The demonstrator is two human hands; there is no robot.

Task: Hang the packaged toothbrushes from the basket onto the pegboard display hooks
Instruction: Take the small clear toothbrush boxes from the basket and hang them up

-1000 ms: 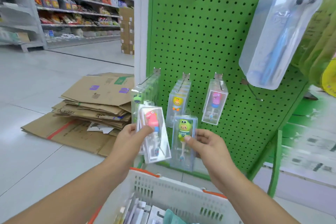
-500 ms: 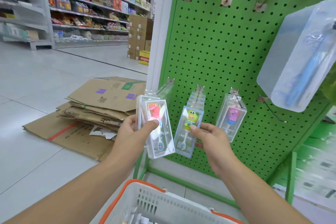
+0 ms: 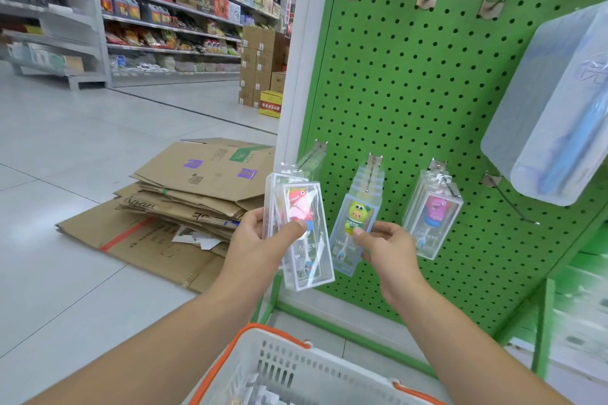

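Hands grip upright packs: left hand [image 3: 260, 240] pink toothbrush pack [image 3: 304, 233], right hand [image 3: 386, 248] green toothbrush pack [image 3: 353, 230].

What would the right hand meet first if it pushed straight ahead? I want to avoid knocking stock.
Probably the clear packs hanging on the middle hook, right behind the green-pig toothbrush pack the right hand holds; depth is unclear.

Flattened cardboard boxes [image 3: 184, 204] lie stacked on the grey tiled floor [image 3: 65, 154] at 9 o'clock. Stocked store shelving [image 3: 158, 20] runs along the aisle at 10 o'clock. Stacked brown cartons [image 3: 260, 66] stand at 11 o'clock, with a yellow carton [image 3: 270, 104] just beside their base.
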